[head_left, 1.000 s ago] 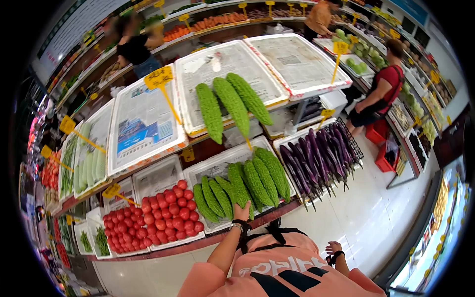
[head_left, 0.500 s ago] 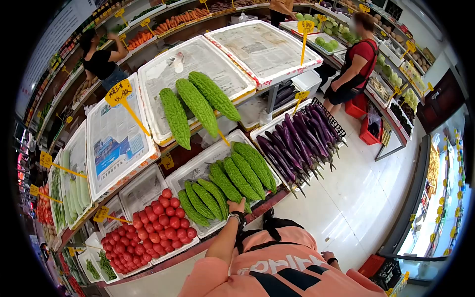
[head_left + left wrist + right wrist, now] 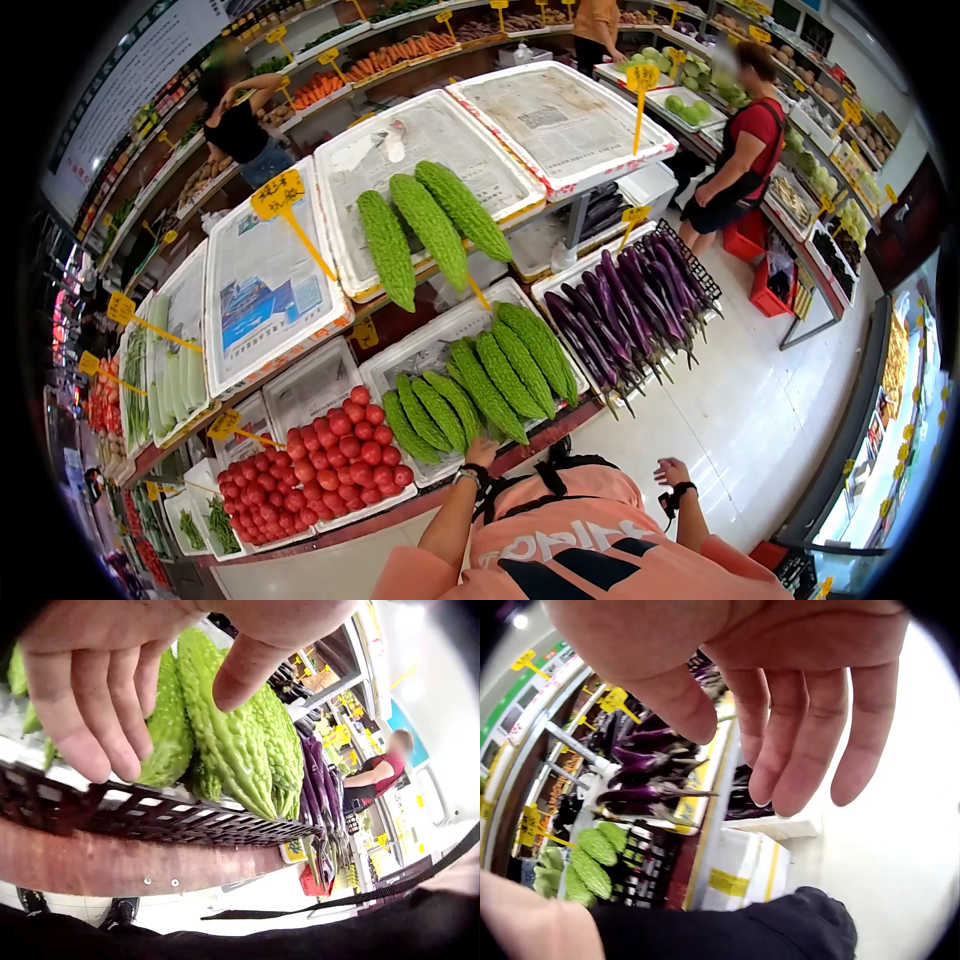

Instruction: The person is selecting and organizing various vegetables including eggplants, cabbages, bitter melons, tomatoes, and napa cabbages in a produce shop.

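Low in the middle of the head view, bumpy green melons lie in a row, maybe for easy picking, by the left hand, fingers loosely bent; the right hand, lower right, has loose, parted fingers.

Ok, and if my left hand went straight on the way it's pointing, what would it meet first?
Probably the bitter melons in the lower tray: in the head view they lie directly ahead of your left hand. Whether there is any gap is hard to judge.
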Tool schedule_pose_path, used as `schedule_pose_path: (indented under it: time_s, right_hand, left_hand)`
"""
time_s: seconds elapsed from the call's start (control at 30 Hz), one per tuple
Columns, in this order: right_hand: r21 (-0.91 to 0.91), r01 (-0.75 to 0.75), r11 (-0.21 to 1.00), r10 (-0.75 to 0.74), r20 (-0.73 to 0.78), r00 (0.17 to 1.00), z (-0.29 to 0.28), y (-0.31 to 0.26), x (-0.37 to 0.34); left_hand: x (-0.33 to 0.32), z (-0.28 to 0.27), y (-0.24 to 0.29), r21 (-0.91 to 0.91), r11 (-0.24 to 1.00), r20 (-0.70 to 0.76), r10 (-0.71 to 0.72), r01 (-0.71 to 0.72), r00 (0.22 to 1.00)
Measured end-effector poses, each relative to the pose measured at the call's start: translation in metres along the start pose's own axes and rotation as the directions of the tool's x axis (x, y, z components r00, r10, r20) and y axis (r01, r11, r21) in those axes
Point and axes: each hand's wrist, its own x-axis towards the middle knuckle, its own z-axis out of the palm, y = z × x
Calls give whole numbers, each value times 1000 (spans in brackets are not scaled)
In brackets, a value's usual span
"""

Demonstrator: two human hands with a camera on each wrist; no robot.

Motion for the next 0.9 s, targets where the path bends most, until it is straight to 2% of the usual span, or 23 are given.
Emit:
schedule_pose_path:
  time_s: [0.07, 0.13, 0.17, 0.2, 0.27, 0.3, 0.33, 0.4, 0.43, 0.47, 0.5, 0.53, 0.6, 0.67, 0.7, 0.73, 0.8, 0.87, 0.9]
  right_hand:
    - [-30, 160, 987, -159, 47, 986, 3, -46, 24]
    - [-90, 365, 927, -359, 81, 930, 17, -125, 25]
    - [-82, 474, 877, -463, 123, 878, 25, -165, 30]
    - [-66, 577, 814, -562, 165, 811, 34, -206, 33]
    - [43, 757, 652, -737, 273, 618, 61, -296, 17]
    - [70, 774, 630, -753, 300, 586, 79, -340, 0]
    - [99, 789, 607, -768, 329, 549, 97, -382, -19]
    - [109, 854, 509, -798, 431, 421, 131, -456, -51]
    - [54, 889, 455, -804, 455, 384, 148, -486, -63]
    - [4, 919, 393, -807, 481, 343, 163, -512, -74]
    - [-25, 935, 354, -803, 504, 318, 179, -536, -87]
    - [18, 926, 378, -779, 546, 307, 195, -558, -88]
    - [21, 923, 385, -780, 541, 313, 229, -589, -78]
    - [-33, 878, 478, -703, 585, 405, 256, -612, -68]
    - [9, 834, 552, -664, 610, 433, 269, -618, -63]
    - [-37, 850, 525, -651, 626, 429, 277, -622, -75]
    - [43, 949, 313, -786, 572, 233, 307, -627, -10]
    - [27, 880, 474, -742, 550, 383, 315, -616, -43]
    - [96, 857, 506, -767, 504, 396, 324, -615, -36]
  left_hand:
    - [-21, -16, -20, -142, 990, 40, -22, 28, 999]
    - [-37, -26, -48, -267, 964, -64, -16, -1, 998]
    - [-27, -26, -81, -245, 968, -174, 18, -61, 985]
    - [-40, -33, -84, -279, 960, -212, -42, -20, 976]
    - [-57, -43, -100, -193, 975, -318, 44, -110, 947]
    - [-71, -47, -100, -197, 977, -338, 5, -76, 941]
    - [-77, -50, -104, -374, 927, -260, -130, 25, 957]
    - [-83, -45, -127, -287, 958, -407, -115, -8, 906]
    - [-99, -45, -120, -427, 904, -388, -161, -23, 907]
    - [-99, -48, -129, -362, 930, -328, -194, 66, 924]
    - [-107, -42, -133, -499, 865, -361, -261, 51, 895]
    - [-113, -35, -137, -624, 782, -380, -327, 22, 865]
    - [-126, -31, -151, -729, 683, -324, -399, 42, 858]
    - [-143, -26, -176, -799, 601, -298, -424, 20, 856]
    - [-151, -19, -193, -837, 548, -295, -454, 2, 841]
    - [-158, -17, -205, -870, 493, -289, -480, -18, 828]
    - [-188, -12, -217, -930, 368, -237, -575, -11, 783]
    - [-208, 4, -242, -959, 282, -199, -668, -3, 717]
    - [-219, 14, -254, -977, 210, -164, -697, -19, 699]
